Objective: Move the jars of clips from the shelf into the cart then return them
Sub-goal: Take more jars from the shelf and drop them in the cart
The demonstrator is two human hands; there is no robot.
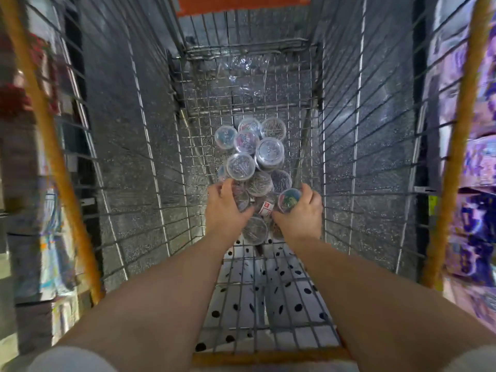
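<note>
Down on the wire floor of the cart (57, 157), my left hand (225, 208) has its fingers (228, 187) curled over the near-left jar (243, 198), with the thumb tucked in under the side of it, so the grip looks closed around that jar, though part of it is hidden by the knuckles. My right hand (300, 210) wraps the jar of coloured clips (288, 201) from the right, fingers bent around its wall and its clear lid tipped toward me. Between the two hands lies a jar on its side with a red-and-white label (265, 208), and another lidded jar (254, 230) sits just below the wrists. Beyond the fingertips the rest of the jars of clips (269, 153) are heaped together, touching one another, some upright and some tilted, all with round transparent lids and mostly silver contents. The heap rests in the middle of the basket, well apart from the far end wall. Both bare forearms reach in from the near edge. Under the mesh close to me shows a white cloth with black dots (268, 291). Outside the right wall are blurred purple packages (477, 170) on shelving; the goods beyond the left wall are too smeared to tell.
</note>
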